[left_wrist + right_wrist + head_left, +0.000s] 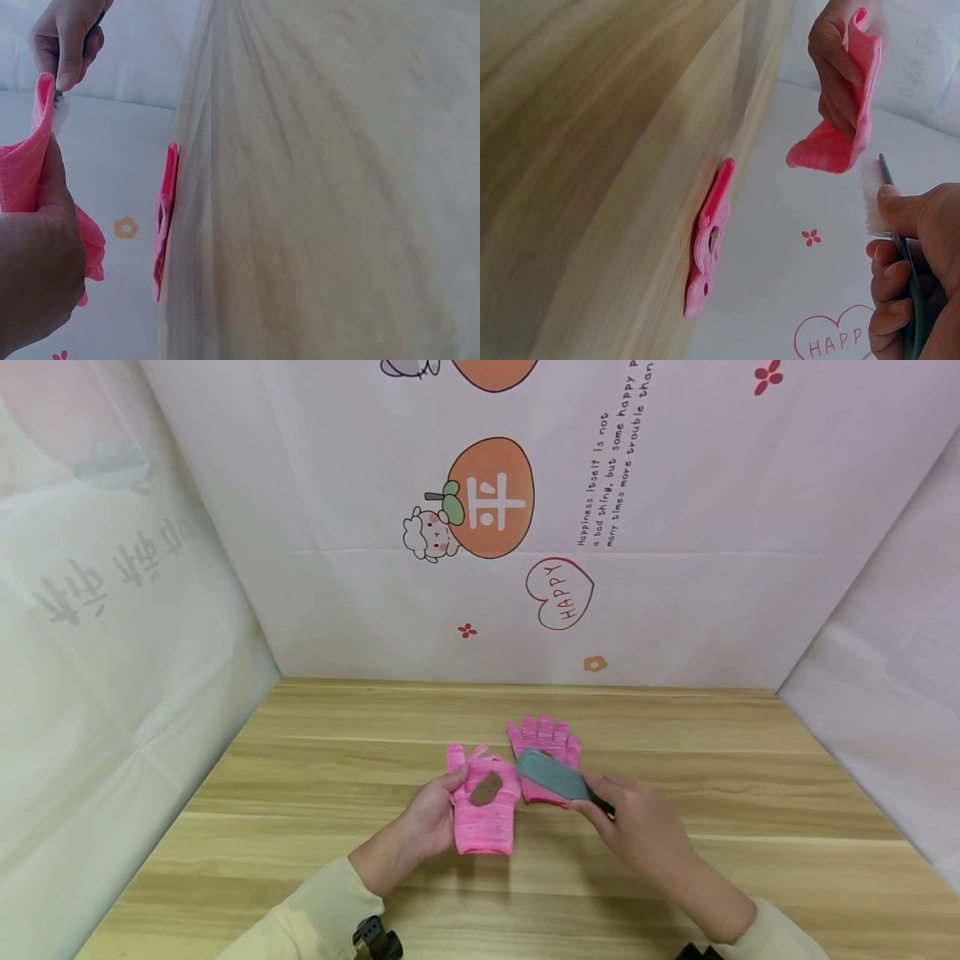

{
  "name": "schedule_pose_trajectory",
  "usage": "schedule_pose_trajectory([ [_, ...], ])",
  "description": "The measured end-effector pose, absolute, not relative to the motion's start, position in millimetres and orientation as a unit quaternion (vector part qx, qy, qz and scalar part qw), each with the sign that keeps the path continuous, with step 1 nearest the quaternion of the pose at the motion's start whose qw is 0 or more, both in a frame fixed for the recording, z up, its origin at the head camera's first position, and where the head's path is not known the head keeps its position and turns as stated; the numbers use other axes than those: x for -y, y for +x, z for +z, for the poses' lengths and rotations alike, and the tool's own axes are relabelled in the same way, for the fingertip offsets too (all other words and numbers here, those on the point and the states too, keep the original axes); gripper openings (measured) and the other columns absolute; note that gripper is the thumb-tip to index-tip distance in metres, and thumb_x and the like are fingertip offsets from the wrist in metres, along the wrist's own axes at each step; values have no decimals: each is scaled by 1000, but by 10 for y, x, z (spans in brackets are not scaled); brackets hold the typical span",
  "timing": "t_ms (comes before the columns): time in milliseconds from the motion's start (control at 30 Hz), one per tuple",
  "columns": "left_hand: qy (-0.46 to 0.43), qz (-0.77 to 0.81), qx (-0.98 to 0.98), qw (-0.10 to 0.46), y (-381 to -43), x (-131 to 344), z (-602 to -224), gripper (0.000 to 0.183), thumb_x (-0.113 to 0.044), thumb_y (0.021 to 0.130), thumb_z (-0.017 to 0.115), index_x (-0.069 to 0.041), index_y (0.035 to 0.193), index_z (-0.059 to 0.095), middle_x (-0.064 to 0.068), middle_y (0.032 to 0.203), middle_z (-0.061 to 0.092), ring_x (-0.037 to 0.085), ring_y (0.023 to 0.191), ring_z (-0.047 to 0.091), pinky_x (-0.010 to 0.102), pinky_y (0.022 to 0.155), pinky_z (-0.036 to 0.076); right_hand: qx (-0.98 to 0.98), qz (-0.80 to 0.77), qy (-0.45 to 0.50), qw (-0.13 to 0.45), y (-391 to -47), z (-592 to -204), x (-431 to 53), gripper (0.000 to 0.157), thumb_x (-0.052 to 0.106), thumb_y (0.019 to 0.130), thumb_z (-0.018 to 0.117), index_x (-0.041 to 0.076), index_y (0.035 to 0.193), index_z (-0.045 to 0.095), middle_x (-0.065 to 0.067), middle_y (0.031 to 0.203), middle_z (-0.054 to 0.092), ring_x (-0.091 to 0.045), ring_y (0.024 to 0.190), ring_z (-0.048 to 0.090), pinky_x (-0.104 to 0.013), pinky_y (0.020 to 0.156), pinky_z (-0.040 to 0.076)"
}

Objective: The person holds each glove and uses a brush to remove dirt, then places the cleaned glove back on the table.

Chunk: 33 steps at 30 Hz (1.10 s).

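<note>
My left hand (pixel 435 820) holds up a pink knit glove (pixel 483 833), thumb on its near face and fingers behind it. A brown oval spot (pixel 486 788) marks the glove's face. My right hand (pixel 647 825) grips a brush (pixel 553 775) by its dark handle; its grey-green back faces up in the head view. Pale bristles (pixel 873 196) show in the right wrist view, pointing towards the held glove. Behind the brush, a second pink glove (pixel 546 735) lies flat on the table, fingers away from me, and the brush head partly covers it.
The wood-grain table (pixel 337 760) runs back to a printed white cloth (pixel 360 610) with cartoon fruit and lettering. White cloth also hangs on the left (pixel 127 693) and right sides.
</note>
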<state>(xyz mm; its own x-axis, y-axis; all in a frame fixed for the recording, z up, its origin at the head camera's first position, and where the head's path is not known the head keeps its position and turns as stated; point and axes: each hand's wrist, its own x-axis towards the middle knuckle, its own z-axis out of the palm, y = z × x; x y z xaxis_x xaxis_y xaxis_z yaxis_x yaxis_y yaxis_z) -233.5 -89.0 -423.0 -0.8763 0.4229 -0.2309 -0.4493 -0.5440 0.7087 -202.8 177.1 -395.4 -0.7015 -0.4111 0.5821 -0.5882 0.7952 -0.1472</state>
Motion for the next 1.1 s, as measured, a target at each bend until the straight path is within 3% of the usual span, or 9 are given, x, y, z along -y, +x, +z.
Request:
schedule_pose_trajectory([
  [167,-11,878,-407,252,-2337,906,-4215,46,-25,107,28,1,145,24,12,120,58,23,109,59,46,108,37,902,164,276,287,-2040,-3915,-1790,41,21,76,83,0,110,72,-1,77,64,-3,55,39,-16,44,32],
  [333,-5,881,-402,250,-2321,896,-4206,48,-24,107,28,-1,148,21,13,124,58,26,114,57,47,108,36,879,157,318,317,-2044,-3921,-1694,39,28,79,81,2,108,74,-5,80,67,-7,56,49,-18,45,39],
  [500,-1,885,-392,250,-2303,875,-4188,49,-23,107,27,-6,153,19,10,125,60,26,120,55,45,109,36,876,156,340,305,-2013,-3926,-1545,38,28,78,81,3,106,74,-3,81,67,-10,61,58,-23,49,48],
  [633,-1,883,-396,252,-2307,850,-4173,48,-25,107,28,2,147,26,8,121,62,25,120,54,44,109,36,879,155,341,294,-1993,-3928,-1485,37,27,76,82,5,104,74,2,74,63,-6,57,51,-20,46,43],
  [867,6,878,-409,248,-2307,830,-4190,50,-24,107,28,2,149,23,19,144,44,34,133,40,45,109,35,890,146,334,274,-2006,-3978,-1480,36,28,76,83,4,102,74,2,73,62,-4,55,47,-19,45,39],
  [1100,0,876,-415,246,-2311,821,-4205,50,-24,107,26,3,149,20,24,149,34,37,135,36,48,109,35,901,163,324,238,-1996,-3986,-1511,38,25,78,82,0,106,74,0,76,64,-4,57,44,-17,48,39],
])
